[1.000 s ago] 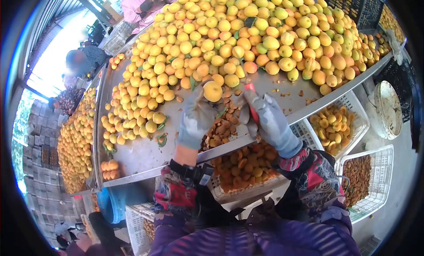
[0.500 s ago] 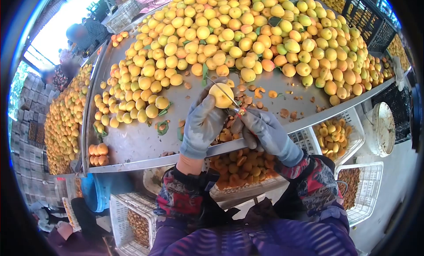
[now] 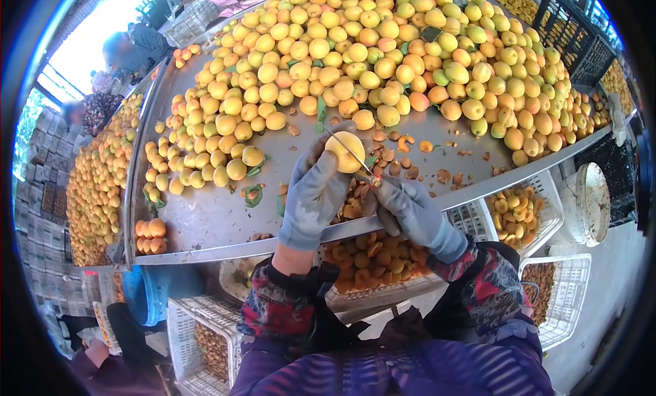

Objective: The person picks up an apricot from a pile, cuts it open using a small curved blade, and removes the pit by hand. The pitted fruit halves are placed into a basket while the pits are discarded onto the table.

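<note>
Grey-gloved left hand (image 3: 313, 192) pinches one round yellow apricot (image 3: 341, 157) above the silver metal table (image 3: 198, 222); grey-gloved right hand (image 3: 410, 210) grips one thin-bladed metal knife (image 3: 362, 163) across the fruit; one blue plastic bucket (image 3: 142, 295) stands below

From over here I read the tabletop (image 3: 198, 225) as smooth metal, softly glossy and smudged, and the knife blade (image 3: 350, 151) as bare metal. To me, the left glove (image 3: 311, 201) and right glove (image 3: 413, 215) look matt and soiled, the fruit (image 3: 337, 157) smooth-skinned, the white crate (image 3: 575, 293) plastic, the sleeve (image 3: 277, 306) printed cloth.
</note>
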A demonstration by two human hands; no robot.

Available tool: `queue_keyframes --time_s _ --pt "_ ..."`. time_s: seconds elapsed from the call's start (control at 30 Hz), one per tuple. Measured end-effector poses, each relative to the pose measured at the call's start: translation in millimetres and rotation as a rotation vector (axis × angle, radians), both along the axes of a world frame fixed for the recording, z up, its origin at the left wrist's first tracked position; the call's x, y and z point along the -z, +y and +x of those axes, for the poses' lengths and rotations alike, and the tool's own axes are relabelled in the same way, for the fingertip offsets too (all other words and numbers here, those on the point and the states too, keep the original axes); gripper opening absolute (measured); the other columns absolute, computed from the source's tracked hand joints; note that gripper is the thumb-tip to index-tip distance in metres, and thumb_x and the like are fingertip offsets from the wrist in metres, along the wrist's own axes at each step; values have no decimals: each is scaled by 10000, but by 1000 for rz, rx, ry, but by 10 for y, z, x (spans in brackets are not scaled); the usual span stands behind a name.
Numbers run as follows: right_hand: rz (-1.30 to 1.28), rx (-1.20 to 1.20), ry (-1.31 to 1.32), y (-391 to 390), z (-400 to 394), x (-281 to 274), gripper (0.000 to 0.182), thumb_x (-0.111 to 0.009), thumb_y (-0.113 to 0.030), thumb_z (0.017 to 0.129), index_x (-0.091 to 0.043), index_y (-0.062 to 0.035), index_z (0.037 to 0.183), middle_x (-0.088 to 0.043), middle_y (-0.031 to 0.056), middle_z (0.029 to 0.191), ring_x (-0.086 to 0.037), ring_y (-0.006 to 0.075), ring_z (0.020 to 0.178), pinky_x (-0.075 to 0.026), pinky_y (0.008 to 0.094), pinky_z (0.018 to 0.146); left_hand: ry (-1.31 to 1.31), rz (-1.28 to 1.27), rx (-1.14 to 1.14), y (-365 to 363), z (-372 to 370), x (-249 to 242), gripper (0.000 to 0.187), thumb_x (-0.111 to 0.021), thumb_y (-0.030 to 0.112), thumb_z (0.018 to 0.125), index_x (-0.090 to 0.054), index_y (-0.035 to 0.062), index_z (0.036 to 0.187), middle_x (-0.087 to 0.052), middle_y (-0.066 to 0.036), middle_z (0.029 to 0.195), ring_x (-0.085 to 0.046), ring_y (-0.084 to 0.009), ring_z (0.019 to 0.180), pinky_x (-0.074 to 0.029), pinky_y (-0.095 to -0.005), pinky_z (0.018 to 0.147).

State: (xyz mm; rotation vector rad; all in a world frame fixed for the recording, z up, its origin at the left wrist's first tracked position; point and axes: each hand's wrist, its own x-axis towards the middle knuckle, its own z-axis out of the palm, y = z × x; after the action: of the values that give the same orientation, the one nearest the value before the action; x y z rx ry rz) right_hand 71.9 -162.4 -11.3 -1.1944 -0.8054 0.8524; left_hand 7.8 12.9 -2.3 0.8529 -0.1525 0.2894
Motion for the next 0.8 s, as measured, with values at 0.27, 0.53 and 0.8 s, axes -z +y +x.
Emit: queue_keyframes --time_s 0.27,0.53,0.8 --pt "40 114 39 110 -62 123 338 -410 -323 998 -507 -16 898 -419 -57 554 -388 20 484 -310 191 441 18 143 -112 -85 0 -80 478 -510 256 955 -408 -35 1319 -552 -149 1226 -543 -246 1117 -432 -401 963" --pt "-6 215 42 165 -170 9 447 -398 -417 990 -553 -22 851 -429 -16 518 -367 54 419 -276 215 413 33 -132 48 -89 -52 -14 451 -552 240 936 -452 -29 1284 -577 -164 1185 -565 -246 1097 -432 -369 970" --pt "29 60 90 56 -80 119 398 -438 -269 991 -450 40 1240 -454 -44 643 -402 24 510 -335 186 462 25 343 -219 -78 -90 -189 444 -603 153 896 -464 -48 1266 -586 -152 1160 -559 -226 1095 -431 -364 965"
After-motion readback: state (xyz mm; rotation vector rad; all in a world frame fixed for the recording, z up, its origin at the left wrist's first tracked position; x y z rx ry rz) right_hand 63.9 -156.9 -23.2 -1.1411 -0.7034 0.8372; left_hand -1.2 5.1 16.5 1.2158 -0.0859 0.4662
